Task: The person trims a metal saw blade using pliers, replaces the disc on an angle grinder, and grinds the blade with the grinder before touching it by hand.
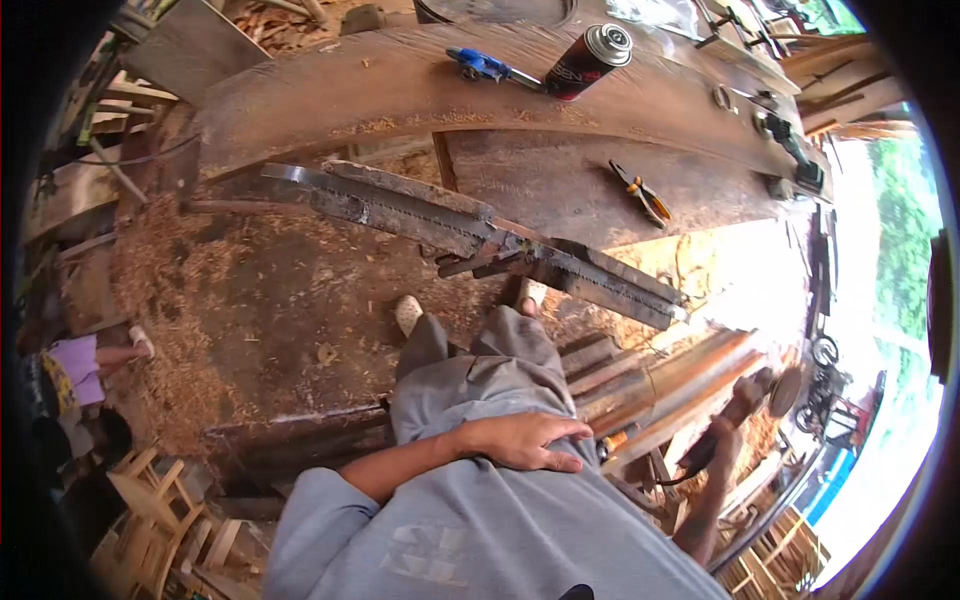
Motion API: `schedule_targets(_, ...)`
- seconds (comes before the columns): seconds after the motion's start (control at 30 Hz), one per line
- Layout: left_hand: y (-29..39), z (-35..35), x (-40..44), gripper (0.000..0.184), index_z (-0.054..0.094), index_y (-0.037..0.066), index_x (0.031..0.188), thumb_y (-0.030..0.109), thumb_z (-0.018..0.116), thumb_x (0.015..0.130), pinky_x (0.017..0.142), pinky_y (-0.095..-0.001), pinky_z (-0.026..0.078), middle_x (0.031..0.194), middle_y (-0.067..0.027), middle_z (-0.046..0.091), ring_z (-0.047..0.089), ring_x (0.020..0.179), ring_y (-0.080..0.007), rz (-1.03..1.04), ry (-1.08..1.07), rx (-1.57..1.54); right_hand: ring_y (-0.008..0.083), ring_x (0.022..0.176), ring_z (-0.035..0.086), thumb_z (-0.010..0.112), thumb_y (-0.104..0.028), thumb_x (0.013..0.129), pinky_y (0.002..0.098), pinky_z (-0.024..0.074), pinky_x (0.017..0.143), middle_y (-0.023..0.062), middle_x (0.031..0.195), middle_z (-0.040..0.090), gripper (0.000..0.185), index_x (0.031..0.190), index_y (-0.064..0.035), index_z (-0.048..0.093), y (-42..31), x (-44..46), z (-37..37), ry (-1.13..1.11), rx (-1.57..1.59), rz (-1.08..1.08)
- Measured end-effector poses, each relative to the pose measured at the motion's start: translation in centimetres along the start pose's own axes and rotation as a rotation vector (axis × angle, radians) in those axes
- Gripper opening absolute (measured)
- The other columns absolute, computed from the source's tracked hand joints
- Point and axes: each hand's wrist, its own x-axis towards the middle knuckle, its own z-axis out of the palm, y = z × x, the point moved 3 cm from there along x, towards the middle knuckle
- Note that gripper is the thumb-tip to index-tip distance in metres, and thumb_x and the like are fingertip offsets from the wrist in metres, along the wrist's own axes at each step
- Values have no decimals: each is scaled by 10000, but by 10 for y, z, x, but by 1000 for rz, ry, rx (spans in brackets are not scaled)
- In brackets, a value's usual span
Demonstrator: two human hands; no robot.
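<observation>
My left hand (530, 441) lies flat across the front of my grey shirt, fingers stretched out, holding nothing. Off to the right, my right hand (727, 440) is wrapped round what looks like an angle grinder (742, 400), its round disc (786, 392) facing outward and a dark cord trailing below. Ahead of my feet, a long toothed saw blade (400, 219) runs slantwise along a narrow wooden and metal holder (600, 275). Pliers (645, 196) with orange and black handles rest on the board beyond it.
On the curved wooden bench (400, 90) a black gas can (588, 62) stands beside a blue torch head (480, 64). Wood shavings cover the floor (260, 300). Planks (660, 390) lie at my right. Another person's leg (118, 354) shows at far left, near wooden chair frames (155, 505).
</observation>
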Motion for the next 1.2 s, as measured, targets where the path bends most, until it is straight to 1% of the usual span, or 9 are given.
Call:
schedule_targets(0.2,-19,50,22,929,353,-31,1519,590,702,923,1126,-444,419,1423,-308,511,505,1355,-406,92,113,76,176,693,665,743,-184,926,316,579,669,76,792,669,218,1027,-19,642,-39,-179,111,106,1023,177)
schedule_targets(0.4,17,86,15,1065,224,-41,1499,598,780,854,1045,-457,457,1291,-347,555,561,1269,-428,266,266,185,185,722,678,723,-293,973,306,588,677,78,856,680,293,1049,-26,630,-118,-229,144,212,1116,21)
schedule_targets(0.53,26,72,5,858,397,-36,1354,562,781,874,908,-420,520,1056,-268,673,682,1056,-390,104,216,9,244,777,666,684,-441,972,362,586,735,117,917,660,470,1166,-23,597,-135,-243,141,381,1136,22)
schedule_targets(0.63,18,71,-6,769,472,-60,1285,544,760,907,901,-377,511,1066,-194,670,659,1024,-301,86,167,-246,294,923,609,592,-689,908,486,551,848,134,1050,604,728,1207,-25,565,-123,-220,164,-256,1521,-44)
schedule_targets(0.73,18,44,-7,792,429,-59,1326,537,755,918,712,-258,492,978,-64,621,596,854,-116,-43,-15,-500,288,1037,584,718,-584,888,539,471,1009,122,1082,583,653,1218,-42,565,-112,-178,203,-578,1777,-145)
schedule_targets(0.9,19,15,-12,855,325,14,1468,558,719,940,588,-231,442,994,-54,591,552,713,-79,-164,-165,-594,277,1174,562,704,-590,916,509,401,1102,138,1264,588,673,1273,-35,574,-144,-140,200,-915,1753,-480)
schedule_targets(1.03,11,20,5,913,209,52,1558,558,685,967,640,-233,452,1065,-98,585,580,834,-101,-180,-147,-672,238,1054,556,731,-509,933,428,428,995,78,1132,571,681,1335,-13,493,-155,-127,178,-1115,1859,-470)
schedule_targets(1.13,9,13,8,963,113,61,1599,353,766,954,933,-334,521,1302,-175,501,505,1252,-209,137,204,-286,195,903,486,762,-429,862,383,420,869,18,984,462,654,1301,-46,465,-151,-131,157,-732,1577,-356)
schedule_targets(1.2,15,8,-1,946,101,64,1603,132,765,932,1010,-369,514,1358,-180,475,492,1294,-223,162,177,-387,197,877,479,732,-354,852,377,422,840,29,968,454,613,1298,-36,457,-149,-141,145,-539,1582,-377)
